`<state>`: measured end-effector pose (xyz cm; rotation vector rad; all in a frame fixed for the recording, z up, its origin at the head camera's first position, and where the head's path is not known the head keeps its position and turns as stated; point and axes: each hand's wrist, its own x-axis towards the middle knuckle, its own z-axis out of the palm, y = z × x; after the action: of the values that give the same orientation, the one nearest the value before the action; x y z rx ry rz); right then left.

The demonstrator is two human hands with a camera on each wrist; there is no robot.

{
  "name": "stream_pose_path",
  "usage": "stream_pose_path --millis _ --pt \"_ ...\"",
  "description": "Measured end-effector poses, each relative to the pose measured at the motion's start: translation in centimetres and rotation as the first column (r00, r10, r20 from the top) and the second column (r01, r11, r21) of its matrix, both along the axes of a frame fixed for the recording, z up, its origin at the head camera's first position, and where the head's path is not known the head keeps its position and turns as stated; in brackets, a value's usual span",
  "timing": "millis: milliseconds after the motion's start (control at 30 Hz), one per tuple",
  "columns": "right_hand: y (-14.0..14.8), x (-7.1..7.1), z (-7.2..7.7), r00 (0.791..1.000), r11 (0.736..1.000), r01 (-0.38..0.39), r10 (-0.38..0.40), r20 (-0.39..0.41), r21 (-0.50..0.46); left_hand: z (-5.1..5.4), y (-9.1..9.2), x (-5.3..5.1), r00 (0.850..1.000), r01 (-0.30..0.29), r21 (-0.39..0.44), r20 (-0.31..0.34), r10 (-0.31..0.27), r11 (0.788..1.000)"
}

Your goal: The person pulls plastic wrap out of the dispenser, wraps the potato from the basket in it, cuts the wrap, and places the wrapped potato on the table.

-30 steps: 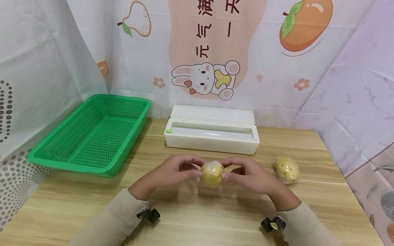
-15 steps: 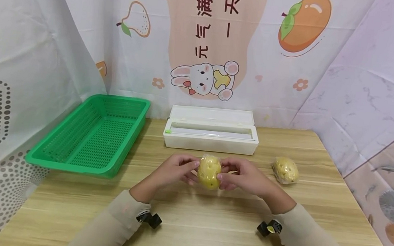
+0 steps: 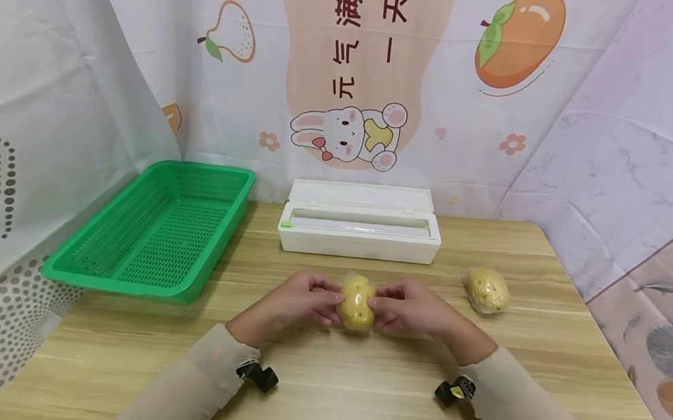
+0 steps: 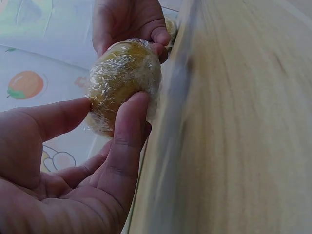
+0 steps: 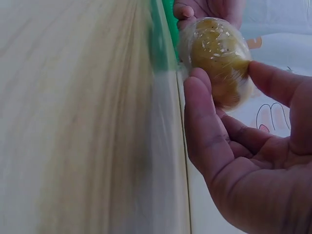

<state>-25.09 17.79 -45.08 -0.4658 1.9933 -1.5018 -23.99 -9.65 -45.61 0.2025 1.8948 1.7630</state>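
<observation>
A potato (image 3: pixel 357 304) in clear plastic wrap is held between both hands over the middle of the table. My left hand (image 3: pixel 307 297) pinches its left side, thumb on one face and fingers on the other. From the right, my right hand (image 3: pixel 409 306) grips it the same way. Close up in the left wrist view, the wrapped potato (image 4: pixel 122 80) shows creased, shiny film. The right wrist view has the potato (image 5: pixel 219 58) between thumb and fingertips too. To the right of my right hand, a second wrapped potato (image 3: pixel 487 291) lies on the table.
Behind the hands stands a white cling-film box (image 3: pixel 359 245), its lid raised and a roll inside. A green plastic basket (image 3: pixel 189 290) sits at the left. The wooden table (image 3: pixel 347 403) backs onto a printed curtain (image 3: pixel 465 162).
The held potato has been turned from end-on to upright, and both hands have shifted their grip around it. It sits slightly lower than half a second ago. The second potato stays put.
</observation>
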Motion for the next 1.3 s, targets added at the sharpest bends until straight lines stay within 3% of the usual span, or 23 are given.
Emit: stream_pose_path --millis 167,400,833,1100,1200,1300 --pt "-0.1 0.1 0.0 1.0 1.0 0.006 -0.006 0.019 0.016 -0.3 0.1 0.0 0.999 0.006 -0.015 0.046 -0.005 1.0" --pt "-0.1 0.0 -0.3 0.999 0.999 0.012 -0.013 0.037 0.034 -0.6 0.2 -0.1 0.998 0.003 -0.04 0.062 0.0 0.999" --pt "-1.0 0.1 -0.9 1.0 0.999 0.011 -0.013 0.026 0.048 -0.4 -0.5 0.3 1.0 0.015 -0.115 0.005 -0.015 0.993" --pt "-0.3 -0.2 -0.4 1.0 0.997 0.026 -0.027 0.011 0.077 -0.3 -0.3 0.0 0.999 0.032 -0.116 0.009 -0.031 0.993" --pt "0.4 -0.2 0.5 0.998 0.992 0.052 -0.048 -0.042 0.112 -0.2 -0.2 -0.1 0.999 0.033 -0.119 0.008 -0.032 0.992" --pt "1.4 0.0 1.7 0.98 0.976 0.111 -0.076 -0.184 0.187 -0.2 -0.1 0.0 1.0 0.03 -0.12 0.007 -0.029 0.992"
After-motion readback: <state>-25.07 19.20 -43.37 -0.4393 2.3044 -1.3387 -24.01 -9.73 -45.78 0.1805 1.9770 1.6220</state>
